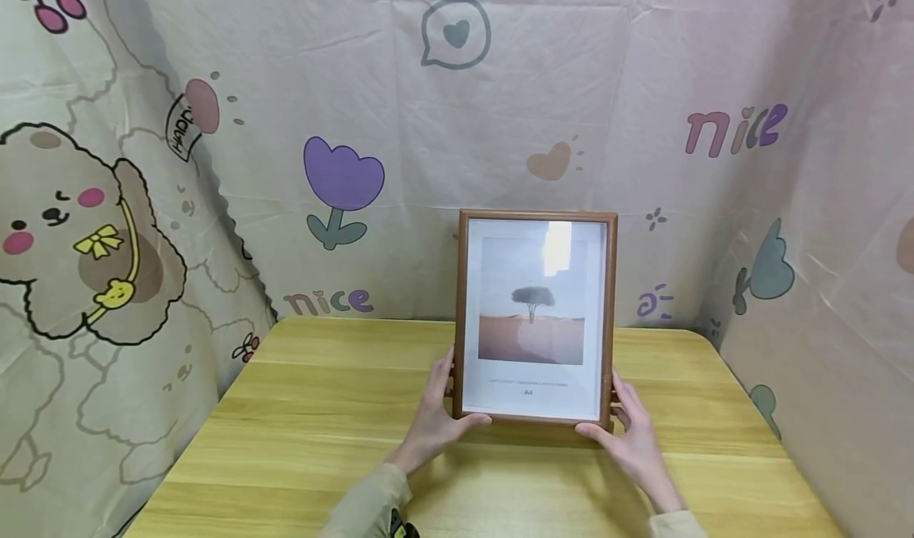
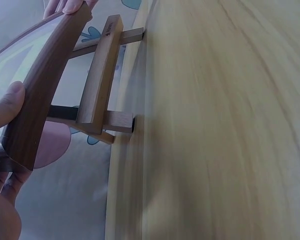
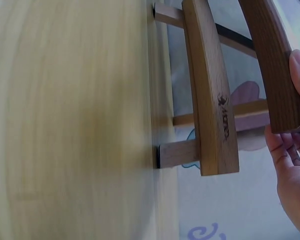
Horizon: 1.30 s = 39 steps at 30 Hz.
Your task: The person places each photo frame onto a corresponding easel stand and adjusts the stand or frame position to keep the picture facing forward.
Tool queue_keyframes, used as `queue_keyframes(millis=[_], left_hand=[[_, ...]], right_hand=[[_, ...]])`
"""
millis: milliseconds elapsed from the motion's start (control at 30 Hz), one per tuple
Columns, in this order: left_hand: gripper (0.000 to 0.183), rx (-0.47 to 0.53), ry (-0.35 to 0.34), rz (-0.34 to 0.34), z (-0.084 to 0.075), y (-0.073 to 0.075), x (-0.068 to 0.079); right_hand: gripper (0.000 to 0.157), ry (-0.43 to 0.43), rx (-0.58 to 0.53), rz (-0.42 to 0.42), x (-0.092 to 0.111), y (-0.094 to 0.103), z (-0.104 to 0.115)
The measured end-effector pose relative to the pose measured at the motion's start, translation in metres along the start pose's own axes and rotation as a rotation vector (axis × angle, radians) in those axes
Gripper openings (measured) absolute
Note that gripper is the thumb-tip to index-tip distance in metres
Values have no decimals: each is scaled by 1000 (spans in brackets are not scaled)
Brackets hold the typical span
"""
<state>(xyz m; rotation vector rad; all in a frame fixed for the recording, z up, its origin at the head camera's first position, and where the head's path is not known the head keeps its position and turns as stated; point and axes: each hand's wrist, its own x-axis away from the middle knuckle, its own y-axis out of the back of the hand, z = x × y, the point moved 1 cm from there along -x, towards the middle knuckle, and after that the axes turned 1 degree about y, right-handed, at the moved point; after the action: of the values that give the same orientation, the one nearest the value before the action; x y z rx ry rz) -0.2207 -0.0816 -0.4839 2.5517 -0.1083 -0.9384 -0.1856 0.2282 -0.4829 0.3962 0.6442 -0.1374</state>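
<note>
A brown wooden picture frame (image 1: 531, 395) stands nearly upright, its glazed front showing a print of a tree. My left hand (image 1: 433, 420) grips the lower left corner, thumb on the front edge and fingers round the side. At the lower right corner my right hand (image 1: 635, 443) holds it the same way. Behind the frame, hidden in the head view, is a small wooden easel (image 3: 210, 100). Its crossbar (image 2: 101, 80) shows in the left wrist view, with a gap between the bar and the frame's bottom edge. The easel's legs rest at the tabletop.
Below the frame spreads a wood-grain table (image 1: 321, 443) with rounded back corners. A printed cloth (image 1: 428, 141) with cartoon figures hangs behind it and along both sides.
</note>
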Motion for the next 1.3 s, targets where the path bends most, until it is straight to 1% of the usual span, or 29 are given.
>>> queue_keyframes(millis=[133, 267, 467, 667, 833, 967, 1167, 1300], left_hand=[[117, 37, -9, 8, 0, -5, -3], [118, 36, 9, 12, 2, -10, -7], [122, 45, 25, 16, 6, -18, -11], [123, 89, 12, 31, 6, -22, -15], [120, 91, 6, 47, 6, -25, -18], [118, 77, -3, 55, 7, -28, -21], [120, 44, 3, 80, 8, -33, -25], [121, 46, 2, 84, 8, -36, -27]], right_hand=[[109, -24, 2, -4, 1, 5, -2], [110, -56, 2, -14, 2, 8, -4], [108, -70, -12, -29, 0, 12, -8], [108, -78, 0, -35, 0, 16, -10], [107, -71, -4, -41, 1, 17, -12], [107, -90, -3, -48, 1, 20, -13], [108, -106, 5, -60, 2, 22, -17], [108, -110, 6, -69, 2, 23, -21]])
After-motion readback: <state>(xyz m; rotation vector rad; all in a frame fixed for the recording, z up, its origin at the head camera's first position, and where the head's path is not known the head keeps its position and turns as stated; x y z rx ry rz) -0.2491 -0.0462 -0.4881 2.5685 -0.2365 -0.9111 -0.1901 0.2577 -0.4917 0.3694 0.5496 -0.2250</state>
